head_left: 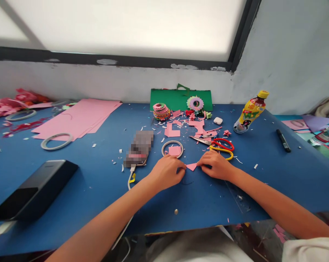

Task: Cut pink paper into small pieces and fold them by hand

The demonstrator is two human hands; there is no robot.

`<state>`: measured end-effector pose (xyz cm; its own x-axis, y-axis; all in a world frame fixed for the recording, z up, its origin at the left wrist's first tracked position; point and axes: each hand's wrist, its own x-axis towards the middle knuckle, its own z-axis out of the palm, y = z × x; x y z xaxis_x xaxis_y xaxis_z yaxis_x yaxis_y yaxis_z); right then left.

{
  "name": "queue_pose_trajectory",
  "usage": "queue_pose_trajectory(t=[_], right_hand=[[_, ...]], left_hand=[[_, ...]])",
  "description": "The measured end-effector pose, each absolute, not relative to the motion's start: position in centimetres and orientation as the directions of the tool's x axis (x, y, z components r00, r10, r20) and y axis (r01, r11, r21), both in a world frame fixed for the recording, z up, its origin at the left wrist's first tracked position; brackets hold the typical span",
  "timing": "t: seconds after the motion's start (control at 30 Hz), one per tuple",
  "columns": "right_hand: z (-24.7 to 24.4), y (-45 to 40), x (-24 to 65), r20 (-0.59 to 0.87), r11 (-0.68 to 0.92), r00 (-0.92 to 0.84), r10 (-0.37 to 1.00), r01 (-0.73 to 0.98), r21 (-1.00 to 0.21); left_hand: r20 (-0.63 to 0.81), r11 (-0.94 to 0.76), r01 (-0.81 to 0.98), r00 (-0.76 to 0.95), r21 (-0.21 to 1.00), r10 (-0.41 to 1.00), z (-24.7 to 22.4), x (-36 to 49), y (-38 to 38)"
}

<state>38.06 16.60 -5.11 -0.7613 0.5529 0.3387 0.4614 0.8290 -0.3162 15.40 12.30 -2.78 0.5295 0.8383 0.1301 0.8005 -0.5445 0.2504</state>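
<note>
A small folded piece of pink paper (192, 167) is held between my two hands, just above the blue table. My left hand (168, 171) pinches its left corner with thumb and fingers. On the other side, my right hand (215, 164) grips the right corner the same way. Right behind my left hand lies a roll of tape (163, 146), with a pink paper square (175, 151) inside its ring. Scissors with red and yellow handles (221, 148) rest beyond my right hand, their blades pointing left over pink scraps (198, 125).
A phone (139, 149) on a white cable lies left of my hands, near a black box-shaped device (36, 189). Pink sheets (82, 116) and another tape roll (56, 142) are farther left. A drink bottle (250, 113), a black marker (283, 141) and stacked paper rings (161, 111) stand or lie around.
</note>
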Motion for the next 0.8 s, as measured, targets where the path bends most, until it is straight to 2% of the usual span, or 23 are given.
queue_pose_trajectory(t=[0.07, 0.17, 0.37, 0.57, 0.8], right_hand=[[-5.5, 16.4, 37.3, 0.345, 0.786, -0.711, 0.613, 0.505, -0.357], [-6.0, 16.0, 36.5, 0.342, 0.755, -0.675, 0.654, 0.550, -0.357], [-5.9, 15.8, 36.3, 0.298, 0.701, -0.646, 0.702, 0.554, -0.450], [-5.6, 15.8, 36.3, 0.281, 0.671, -0.634, 0.721, 0.536, -0.513], [-5.0, 15.5, 36.4, 0.333, 0.705, -0.640, 0.692, 0.502, -0.501]], left_hand=[[0.174, -0.522, 0.811, 0.492, 0.264, 0.853, -3.3, 16.1, 12.4], [0.206, -0.509, 0.804, 0.465, 0.307, 0.861, -3.9, 16.9, 12.7], [0.130, -0.380, 0.748, 0.372, 0.544, 0.919, -4.1, 16.9, 13.4], [0.105, -0.341, 0.721, 0.352, 0.603, 0.930, -4.6, 17.0, 13.8], [0.159, -0.378, 0.676, 0.364, 0.633, 0.918, -3.9, 17.2, 13.3]])
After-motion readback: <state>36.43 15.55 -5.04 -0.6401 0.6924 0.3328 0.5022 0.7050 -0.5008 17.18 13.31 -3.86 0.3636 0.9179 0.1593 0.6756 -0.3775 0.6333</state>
